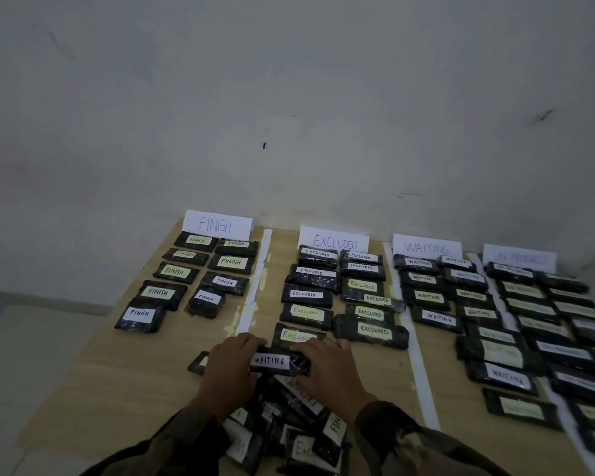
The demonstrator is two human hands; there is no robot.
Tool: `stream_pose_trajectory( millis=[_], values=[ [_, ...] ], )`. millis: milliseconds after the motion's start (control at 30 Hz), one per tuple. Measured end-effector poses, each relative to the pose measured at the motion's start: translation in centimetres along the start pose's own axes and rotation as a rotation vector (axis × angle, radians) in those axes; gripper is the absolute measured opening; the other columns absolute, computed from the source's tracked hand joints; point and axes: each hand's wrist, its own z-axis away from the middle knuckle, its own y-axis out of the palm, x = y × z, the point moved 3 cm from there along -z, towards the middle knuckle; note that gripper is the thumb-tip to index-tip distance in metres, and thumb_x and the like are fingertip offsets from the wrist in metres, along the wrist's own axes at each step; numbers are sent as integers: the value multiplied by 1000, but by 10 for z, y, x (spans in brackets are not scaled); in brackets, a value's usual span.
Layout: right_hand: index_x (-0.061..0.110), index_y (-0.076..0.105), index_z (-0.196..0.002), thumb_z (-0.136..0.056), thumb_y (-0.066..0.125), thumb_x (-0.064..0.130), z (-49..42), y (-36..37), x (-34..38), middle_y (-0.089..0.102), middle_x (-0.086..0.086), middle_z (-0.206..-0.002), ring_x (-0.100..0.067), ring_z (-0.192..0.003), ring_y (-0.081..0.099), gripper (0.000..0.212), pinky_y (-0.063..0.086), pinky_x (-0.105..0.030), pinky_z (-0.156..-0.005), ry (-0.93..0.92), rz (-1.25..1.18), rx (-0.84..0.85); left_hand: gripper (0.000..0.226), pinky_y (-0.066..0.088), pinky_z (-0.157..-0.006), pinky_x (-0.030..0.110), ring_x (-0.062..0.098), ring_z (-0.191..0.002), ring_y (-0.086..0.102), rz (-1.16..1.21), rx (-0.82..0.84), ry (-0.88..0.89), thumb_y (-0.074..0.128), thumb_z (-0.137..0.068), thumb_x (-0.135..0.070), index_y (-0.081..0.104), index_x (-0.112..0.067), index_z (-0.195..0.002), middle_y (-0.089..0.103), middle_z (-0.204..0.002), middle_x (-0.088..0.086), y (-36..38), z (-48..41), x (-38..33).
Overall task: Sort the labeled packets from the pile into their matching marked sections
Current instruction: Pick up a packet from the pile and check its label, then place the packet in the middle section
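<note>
Both hands hold one dark packet over the pile (289,431) at the near edge of the table (117,389). The left hand (232,365) curls over its left end and the right hand (330,369) over its right end. Each grip is closed on the wrapper, and the white label between them reads WAITING. This WAITING packet (277,362) sits just near of the EXCLUDED rows, so it is still outside its own lane.

The matching lane lies to the right, under the WAITING sign (426,247) and past the white tape strip (414,338). The step probably calls for lifting the packet clear of the loose pile, then carrying it right across the tape. A bare patch (442,369) in that lane's left column looks like the natural spot. Setting it down label up and square to its neighbours would keep the rows readable. Dragging it low risks nudging the nearest EXCLUDED packets (371,331).
</note>
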Motion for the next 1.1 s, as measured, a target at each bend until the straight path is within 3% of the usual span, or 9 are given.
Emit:
stream_pose_trajectory(
  millis=[133,300,400,567,800,933,1100],
  values=[
    [34,47,-131,-81,60,49,17,-9,-9,57,10,-122,-15,-114,46,53,22,-31,-88,15,-65,-50,46,47,-64,34,23,-82,60,-55,30,39,68,-64,-32,58,-27,-108,61,-98,-3,2,-5,-11],
    [30,47,-128,-78,53,46,38,-16,-26,58,1,-109,-22,-107,49,53,28,-39,-93,17,-12,-109,44,43,-70,33,22,-89,55,-59,59,137,58,-71,-38,55,-27,-113,57,-100,-3,5,-11,-46],
    [30,55,-115,-73,51,47,52,-14,-46,58,2,-99,-23,-97,54,46,36,-41,-88,62,-13,-150,46,42,-70,32,22,-88,56,-44,60,199,61,-68,-38,55,-28,-113,58,-97,-4,14,-14,-68],
    [33,58,-100,-62,53,51,88,-26,-87,53,7,-91,-17,-83,53,42,31,-28,-68,165,42,-205,60,50,-72,33,20,-89,62,-7,61,267,70,-59,-38,58,-22,-116,64,-100,-3,29,-18,-110],
    [38,60,-92,-45,80,47,139,-35,-143,54,12,-81,-14,-70,53,52,38,-26,-59,302,175,-142,60,47,-88,37,24,-109,56,27,87,265,53,-70,-45,54,-23,-125,59,-119,1,61,-18,-159],
    [38,63,-94,-45,82,46,158,-41,-180,58,14,-85,-14,-74,58,53,45,-29,-62,434,180,-103,60,34,-101,33,20,-127,41,34,157,255,55,-79,-36,42,-23,-137,45,-137,0,73,-22,-189],
    [33,55,-121,-77,66,41,167,-42,-216,56,6,-118,-23,-110,49,46,36,-40,-89,460,169,-35,60,29,-107,30,15,-131,32,18,232,245,52,-84,-34,32,-28,-140,36,-142,-4,90,-26,-214]
  ],
)
